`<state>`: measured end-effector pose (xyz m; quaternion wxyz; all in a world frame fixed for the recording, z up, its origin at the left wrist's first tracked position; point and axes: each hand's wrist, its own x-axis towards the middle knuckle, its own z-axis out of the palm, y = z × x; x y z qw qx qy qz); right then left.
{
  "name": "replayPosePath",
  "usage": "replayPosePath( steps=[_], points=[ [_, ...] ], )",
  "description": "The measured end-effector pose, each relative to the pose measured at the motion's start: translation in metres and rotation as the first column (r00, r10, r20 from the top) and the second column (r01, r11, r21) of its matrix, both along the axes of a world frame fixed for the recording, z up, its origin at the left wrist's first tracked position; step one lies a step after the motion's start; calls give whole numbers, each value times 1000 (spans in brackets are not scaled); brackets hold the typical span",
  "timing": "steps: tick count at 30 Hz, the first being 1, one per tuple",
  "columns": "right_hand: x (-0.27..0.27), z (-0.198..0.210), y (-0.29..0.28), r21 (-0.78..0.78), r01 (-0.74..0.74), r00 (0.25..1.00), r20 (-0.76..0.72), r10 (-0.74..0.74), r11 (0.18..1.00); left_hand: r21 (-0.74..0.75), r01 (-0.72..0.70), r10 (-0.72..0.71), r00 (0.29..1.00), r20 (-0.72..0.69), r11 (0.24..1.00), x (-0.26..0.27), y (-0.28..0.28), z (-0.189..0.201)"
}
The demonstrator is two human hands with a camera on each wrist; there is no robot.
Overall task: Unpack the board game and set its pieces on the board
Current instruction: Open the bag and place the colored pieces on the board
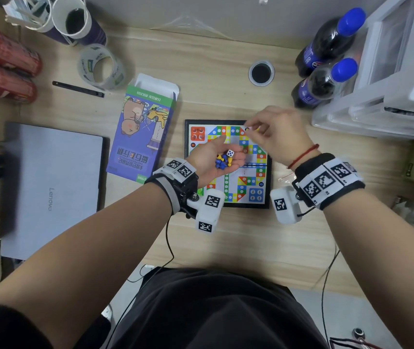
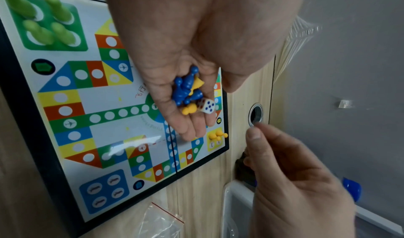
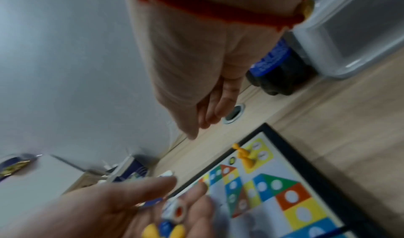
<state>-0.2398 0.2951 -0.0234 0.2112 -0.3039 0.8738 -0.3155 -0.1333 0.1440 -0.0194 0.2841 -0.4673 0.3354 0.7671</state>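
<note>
My desk (image 1: pixel 201 248) carries everything. The closed laptop (image 1: pixel 50 187) lies at 9 o'clock from the board, and the opened box (image 1: pixel 141 132) sits between them, its long axis running toward 12, open flap at the far end. The board (image 1: pixel 256 182) lies flat in the middle, slightly longer from 12 to 6, with its fold line running from 3 to 9.

My left hand (image 1: pixel 216 157) hovers palm up over the board's centre, fingers loosely cupped and pointing toward 12. In the palm lies a heap of blue pawns (image 2: pixel 184 89) and yellow pawns (image 2: pixel 189 109), tipped over at mixed angles, with the die (image 2: pixel 207 106) toward the fingertips.

My right hand (image 1: pixel 274 132) is above the board's 1 o'clock corner, holding nothing; the right wrist view shows its fingers (image 3: pixel 216 107) straight and close together.

In the right wrist view one yellow pawn (image 3: pixel 245 156) stands upright in the yellow corner at 1 o'clock; the left wrist view seems to show more than one there, too small to count. Four green pawns (image 2: pixel 43 19) stand upright in the green corner at 7, four red pawns (image 1: pixel 197 134) fill the corner at 11, and the blue corner (image 1: pixel 255 195) at 5 has bare spots. A clear bag (image 2: pixel 157 222) lies on the desk just off the board's 3 o'clock edge.
</note>
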Motion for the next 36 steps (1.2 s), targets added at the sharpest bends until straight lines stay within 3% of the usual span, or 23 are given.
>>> replayPosePath(
  steps=[4, 11, 15, 19, 25, 29, 31, 36],
  points=[
    [22, -1, -12, 84, -231, 966, 139, 218, 969, -2, -18, 18, 1000, 4, 1000, -4, 2, -1],
    [30, 2, -10, 36, -156, 979, 140, 149, 987, 58, -12, 14, 999, -45, 998, -2, 2, 0],
    [35, 4, -13, 129, -202, 978, 75, 194, 971, 142, -30, 40, 997, -70, 989, -4, 2, 2],
    [39, 1, -19, 218, -189, 981, -3, 195, 957, 132, -71, 79, 995, -60, 989, -3, 5, 1],
    [42, 3, -21, 91, -157, 987, -16, 159, 983, 109, -92, 96, 995, -35, 990, -5, 5, 0],
    [22, 14, -5, -6, 84, 996, -31, -84, 996, 34, -39, 40, 998, -38, 999, -2, 1, 0],
    [10, 11, 11, 48, 171, 985, -13, -171, 984, 3, -27, 28, 999, -19, 1000, 1, -2, -3],
    [7, -15, 29, 251, 109, 992, 35, -122, 962, -26, -40, 41, 999, 11, 999, 2, -3, -5]
  ],
)
